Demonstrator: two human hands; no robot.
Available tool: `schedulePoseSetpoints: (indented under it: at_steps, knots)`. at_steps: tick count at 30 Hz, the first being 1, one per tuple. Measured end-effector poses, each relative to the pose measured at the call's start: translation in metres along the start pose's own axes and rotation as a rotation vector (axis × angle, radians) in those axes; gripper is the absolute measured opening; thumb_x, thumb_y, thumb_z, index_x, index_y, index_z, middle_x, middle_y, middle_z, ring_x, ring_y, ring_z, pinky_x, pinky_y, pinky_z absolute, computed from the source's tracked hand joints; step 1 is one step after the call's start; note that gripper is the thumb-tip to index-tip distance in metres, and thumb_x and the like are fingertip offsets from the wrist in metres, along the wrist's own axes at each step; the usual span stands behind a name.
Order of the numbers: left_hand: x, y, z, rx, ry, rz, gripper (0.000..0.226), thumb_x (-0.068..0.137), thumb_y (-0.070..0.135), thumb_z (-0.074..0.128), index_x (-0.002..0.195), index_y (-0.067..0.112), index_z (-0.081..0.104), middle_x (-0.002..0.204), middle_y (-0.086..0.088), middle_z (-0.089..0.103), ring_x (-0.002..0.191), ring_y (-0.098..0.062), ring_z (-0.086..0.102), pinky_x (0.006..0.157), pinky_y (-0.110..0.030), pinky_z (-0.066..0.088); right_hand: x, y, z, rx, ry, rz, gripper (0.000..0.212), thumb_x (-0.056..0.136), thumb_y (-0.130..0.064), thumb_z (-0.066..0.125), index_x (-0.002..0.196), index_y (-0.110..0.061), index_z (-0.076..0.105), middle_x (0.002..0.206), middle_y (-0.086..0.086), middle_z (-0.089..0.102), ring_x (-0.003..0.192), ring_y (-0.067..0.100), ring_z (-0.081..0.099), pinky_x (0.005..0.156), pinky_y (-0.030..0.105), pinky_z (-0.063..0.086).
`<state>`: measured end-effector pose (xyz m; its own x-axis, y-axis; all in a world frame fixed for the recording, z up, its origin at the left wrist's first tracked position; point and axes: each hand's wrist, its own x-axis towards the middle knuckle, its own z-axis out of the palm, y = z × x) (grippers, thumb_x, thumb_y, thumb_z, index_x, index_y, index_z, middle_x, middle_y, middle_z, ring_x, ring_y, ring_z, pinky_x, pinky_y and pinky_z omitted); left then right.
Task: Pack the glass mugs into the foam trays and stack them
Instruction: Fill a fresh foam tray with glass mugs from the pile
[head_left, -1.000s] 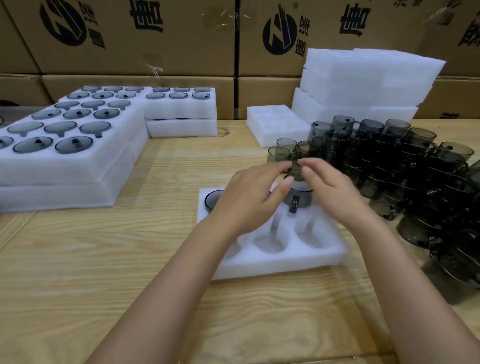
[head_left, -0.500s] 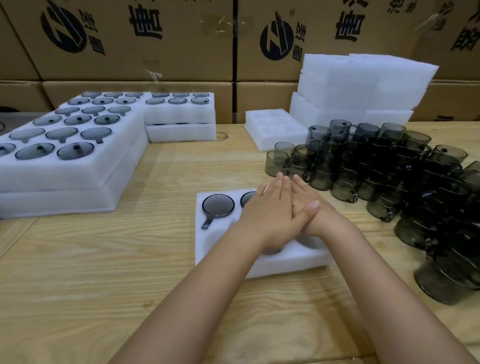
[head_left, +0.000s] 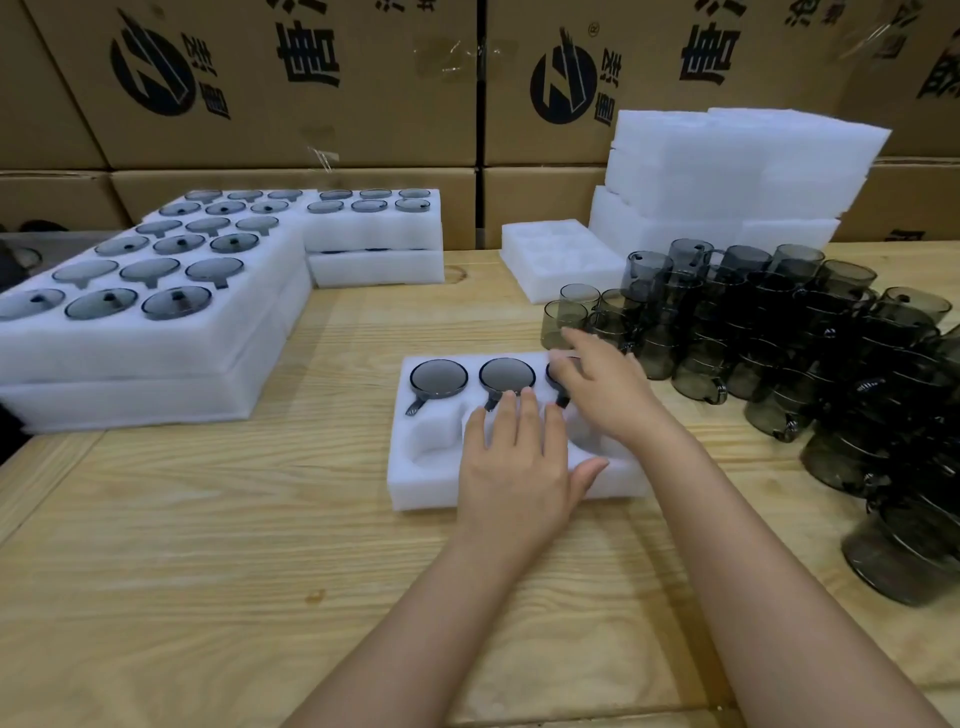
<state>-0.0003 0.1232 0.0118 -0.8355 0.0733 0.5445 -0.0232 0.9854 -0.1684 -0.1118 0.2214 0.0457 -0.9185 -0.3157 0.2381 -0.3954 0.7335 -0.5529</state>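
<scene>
A white foam tray (head_left: 423, 475) lies in the middle of the wooden table. Its far row holds three smoky glass mugs: one at the left (head_left: 438, 378), one in the middle (head_left: 507, 375), and a third (head_left: 560, 375) mostly hidden under my right hand. My left hand (head_left: 519, 467) lies flat on the tray's near row, fingers straight, thumb spread to the right. My right hand (head_left: 602, 387) hovers over the third mug with fingers spread and holds nothing. A big pile of loose mugs (head_left: 789, 358) fills the right side of the table.
Stacked filled foam trays (head_left: 150, 332) stand at the left, with another filled stack (head_left: 374, 234) behind. An empty tray (head_left: 556, 260) and a tall pile of foam trays (head_left: 727, 171) stand at the back right. Cardboard boxes (head_left: 291, 83) wall off the far side.
A second ago both hands set a mug into the far right pocket. They then pressed down together. Now the hands have parted; the left lies flat and the right lifts toward the pile.
</scene>
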Motion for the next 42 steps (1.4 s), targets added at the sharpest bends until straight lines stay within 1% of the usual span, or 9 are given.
schedulePoseSetpoints:
  at_steps: [2, 5, 11, 14, 18, 23, 31, 37, 42]
  knots:
    - [0.002, 0.0, 0.004, 0.025, 0.019, -0.006, 0.063, 0.092, 0.057, 0.032, 0.103, 0.011, 0.074, 0.111, -0.014, 0.07, 0.101, -0.025, 0.068, 0.082, -0.041, 0.056, -0.012, 0.009, -0.012, 0.18, 0.287, 0.031, 0.035, 0.098, -0.026, 0.043, 0.128, -0.012, 0.054, 0.131, 0.004, 0.056, 0.123, 0.023, 0.048, 0.104, 0.039, 0.034]
    - [0.006, -0.001, 0.012, 0.07, 0.081, -0.026, 0.063, 0.091, 0.057, 0.033, 0.103, 0.011, 0.074, 0.109, -0.013, 0.071, 0.1, -0.025, 0.068, 0.081, -0.04, 0.056, -0.031, 0.04, -0.03, -0.011, 0.553, 0.145, 0.031, 0.094, -0.018, 0.047, 0.122, -0.009, 0.057, 0.127, 0.008, 0.056, 0.114, 0.028, 0.052, 0.097, 0.043, 0.04]
    - [0.006, -0.006, 0.02, 0.013, 0.275, 0.038, 0.053, 0.092, 0.051, 0.039, 0.103, 0.011, 0.074, 0.108, -0.009, 0.072, 0.099, -0.022, 0.068, 0.084, -0.041, 0.055, -0.04, 0.077, -0.033, -0.265, 0.32, 0.326, 0.041, 0.095, -0.022, 0.045, 0.135, -0.011, 0.044, 0.142, 0.005, 0.037, 0.117, 0.032, 0.048, 0.086, 0.042, 0.042]
    - [0.005, -0.005, 0.022, -0.024, 0.325, 0.035, 0.051, 0.092, 0.048, 0.041, 0.108, 0.01, 0.072, 0.11, -0.007, 0.071, 0.101, -0.02, 0.067, 0.09, -0.045, 0.052, -0.038, 0.077, -0.028, -0.29, 0.341, 0.341, 0.041, 0.094, -0.021, 0.048, 0.134, -0.011, 0.045, 0.135, 0.009, 0.037, 0.11, 0.035, 0.05, 0.079, 0.043, 0.043]
    - [0.003, -0.005, 0.022, -0.047, 0.33, 0.039, 0.05, 0.091, 0.046, 0.042, 0.11, 0.01, 0.071, 0.113, -0.007, 0.07, 0.103, -0.021, 0.066, 0.094, -0.046, 0.05, -0.033, 0.08, -0.027, -0.294, 0.34, 0.351, 0.049, 0.093, -0.021, 0.049, 0.139, -0.013, 0.036, 0.15, 0.005, 0.022, 0.118, 0.034, 0.045, 0.084, 0.045, 0.043]
    - [0.002, -0.005, 0.023, -0.062, 0.334, 0.041, 0.049, 0.09, 0.045, 0.043, 0.109, 0.011, 0.071, 0.115, -0.006, 0.069, 0.103, -0.021, 0.066, 0.094, -0.044, 0.049, -0.033, 0.084, -0.025, -0.312, 0.305, 0.358, 0.046, 0.093, -0.018, 0.048, 0.138, -0.011, 0.039, 0.139, 0.01, 0.035, 0.113, 0.036, 0.048, 0.082, 0.044, 0.043]
    - [0.002, -0.006, 0.025, -0.081, 0.335, 0.036, 0.048, 0.089, 0.046, 0.044, 0.106, 0.011, 0.072, 0.114, -0.007, 0.07, 0.102, -0.021, 0.066, 0.094, -0.045, 0.049, -0.038, 0.064, -0.021, -0.342, 0.386, 0.357, 0.022, 0.091, -0.021, 0.052, 0.108, -0.011, 0.062, 0.112, 0.01, 0.056, 0.098, 0.035, 0.054, 0.069, 0.033, 0.035]
    - [0.001, -0.006, 0.021, -0.148, 0.322, 0.035, 0.049, 0.088, 0.045, 0.045, 0.109, 0.01, 0.071, 0.115, -0.007, 0.07, 0.101, -0.021, 0.067, 0.093, -0.043, 0.05, -0.049, 0.038, -0.027, -0.198, 0.492, 0.216, 0.012, 0.088, -0.016, 0.058, 0.09, -0.005, 0.062, 0.096, 0.011, 0.057, 0.088, 0.033, 0.054, 0.067, 0.034, 0.037]
    - [0.002, -0.007, 0.007, -0.53, 0.318, 0.008, 0.06, 0.089, 0.039, 0.046, 0.133, -0.002, 0.051, 0.131, -0.01, 0.059, 0.112, -0.022, 0.063, 0.089, -0.029, 0.047, -0.061, 0.002, -0.036, 0.056, 0.636, -0.323, 0.006, 0.08, -0.003, 0.06, 0.075, -0.002, 0.057, 0.075, 0.005, 0.051, 0.068, 0.016, 0.046, 0.062, 0.023, 0.036]
